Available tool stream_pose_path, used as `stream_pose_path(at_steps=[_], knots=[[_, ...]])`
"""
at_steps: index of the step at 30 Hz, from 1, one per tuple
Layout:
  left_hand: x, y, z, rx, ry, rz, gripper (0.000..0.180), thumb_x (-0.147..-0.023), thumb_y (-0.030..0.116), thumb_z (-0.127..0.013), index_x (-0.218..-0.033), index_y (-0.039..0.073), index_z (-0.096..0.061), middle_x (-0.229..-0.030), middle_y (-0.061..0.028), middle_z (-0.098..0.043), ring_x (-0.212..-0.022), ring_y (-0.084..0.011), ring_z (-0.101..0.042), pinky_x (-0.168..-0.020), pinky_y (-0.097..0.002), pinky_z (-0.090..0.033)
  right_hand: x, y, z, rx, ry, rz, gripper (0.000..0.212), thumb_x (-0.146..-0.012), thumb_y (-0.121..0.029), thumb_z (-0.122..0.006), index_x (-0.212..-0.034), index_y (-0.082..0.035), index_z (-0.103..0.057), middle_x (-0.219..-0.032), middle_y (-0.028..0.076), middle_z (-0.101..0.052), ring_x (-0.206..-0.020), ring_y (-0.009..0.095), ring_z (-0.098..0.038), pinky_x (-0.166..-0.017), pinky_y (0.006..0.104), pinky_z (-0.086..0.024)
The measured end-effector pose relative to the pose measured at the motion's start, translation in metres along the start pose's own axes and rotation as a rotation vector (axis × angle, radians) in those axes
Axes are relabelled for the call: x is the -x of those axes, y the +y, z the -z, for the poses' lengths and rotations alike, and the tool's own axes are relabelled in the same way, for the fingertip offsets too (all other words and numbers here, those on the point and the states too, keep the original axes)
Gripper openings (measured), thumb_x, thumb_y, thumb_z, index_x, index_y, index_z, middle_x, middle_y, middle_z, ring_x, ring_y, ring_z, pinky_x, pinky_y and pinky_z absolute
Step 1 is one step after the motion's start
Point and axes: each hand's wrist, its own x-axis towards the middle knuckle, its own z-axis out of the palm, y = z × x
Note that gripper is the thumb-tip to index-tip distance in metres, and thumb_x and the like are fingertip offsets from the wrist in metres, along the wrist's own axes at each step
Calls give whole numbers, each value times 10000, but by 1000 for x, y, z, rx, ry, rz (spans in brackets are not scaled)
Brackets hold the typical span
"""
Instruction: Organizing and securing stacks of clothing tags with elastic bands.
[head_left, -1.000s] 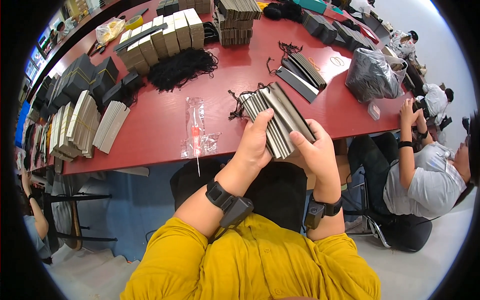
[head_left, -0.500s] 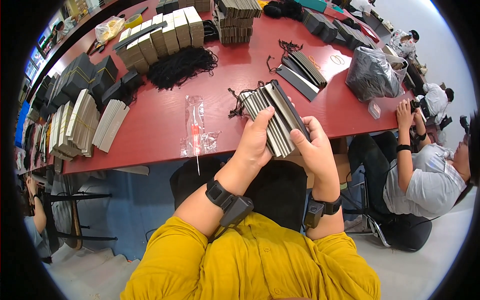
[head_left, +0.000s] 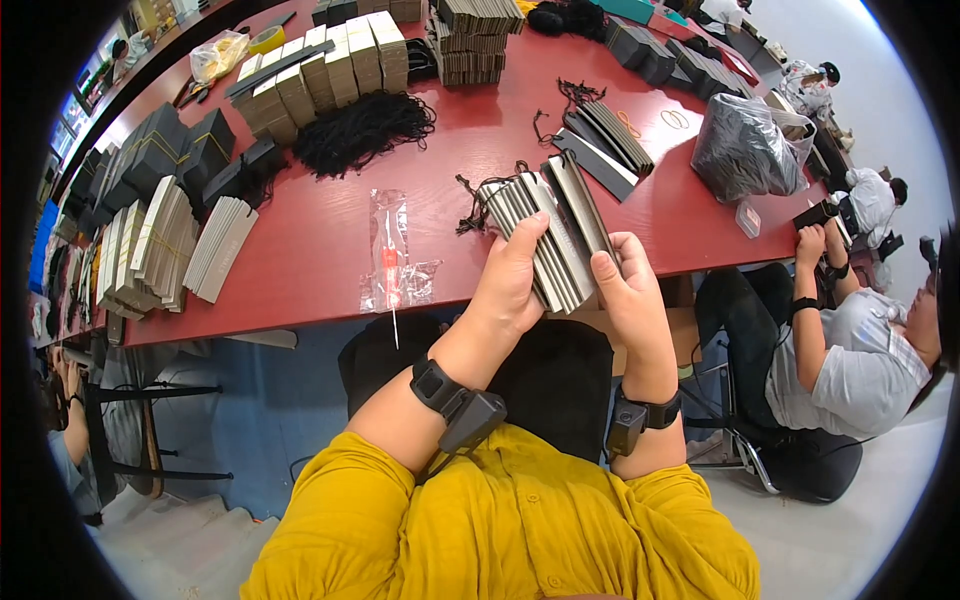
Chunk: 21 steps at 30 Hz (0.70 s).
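Observation:
Fanned out over the table's front edge are long, narrow grey hang tags with black cords at their far ends. My left hand grips the larger part of the fan, thumb lying across its top. A smaller bunch of tags is pinched in my right hand, the thumb on the near end. A narrow gap shows between the two parts. Beyond them lies another fanned bundle of dark and grey tags with cords and a rubber band.
On the red table, a red-handled pointed tool lies on clear plastic. Stacked tags stand left, behind them a heap of black cords. A grey plastic bag sits right, near a seated person.
The right-hand bunch has turned, so its wide black face no longer shows and its edges do. My left hand is almost still. The person at right has raised a dark object.

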Motion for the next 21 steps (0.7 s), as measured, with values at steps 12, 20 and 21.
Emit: stream_pose_path(at_steps=[12,20,21], knots=[[3,1,-6,-9,1,-21,323,-903,182,-522,-1167,0,-484,-1045,-92,-603,-920,-187,-621,-813,-329,-528,2,-7,-2,-48,-17,-31,238,-948,-215,-520,-1064,-8,-504,-860,6,-553,-777,40,-481,-687,203,-418],[3,2,-8,-12,38,-5,257,-898,137,-563,-1124,25,-515,-1009,-65,-610,-896,-169,-622,-787,-316,-536,1,-1,3,-461,-43,-192,284,-934,-237,-528,-1132,-33,-518,-718,-32,-481,-487,24,-333,-401,171,-266],[3,2,-8,-11,38,-6,257,-898,137,-563,-1124,25,-515,-1009,-65,-610,-896,-169,-622,-787,-316,-536,0,3,4,-460,-45,-191,284,-934,-237,-528,-1132,-33,-518,-718,-32,-481,-487,24,-333,-401,171,-266]])
